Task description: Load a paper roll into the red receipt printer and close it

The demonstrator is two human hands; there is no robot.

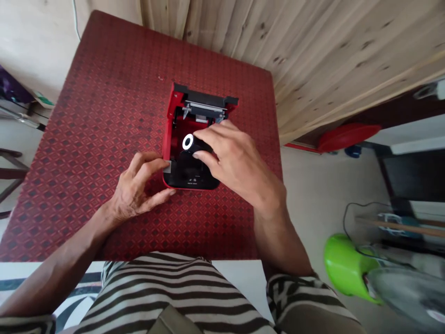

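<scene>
A small red and black printer (191,181) sits on the table with its lid (205,103) raised at the back, so its red inner bay shows. My right hand (239,162) is over the bay, thumb and fingers pinching a short black roll (188,141) whose white end ring faces left. The roll is above the bay's front part; its far end is hidden by my fingers. At the printer's front left corner, my left hand (139,185) grips the casing, index finger by a grey patch and thumb at the front edge.
The printer stands on a table with a red patterned cover (104,102). A wooden plank wall (236,28) rises behind it. To the right on the floor are a green bin (347,266) and a fan (410,292); a dark wooden chair (12,171) is at the left.
</scene>
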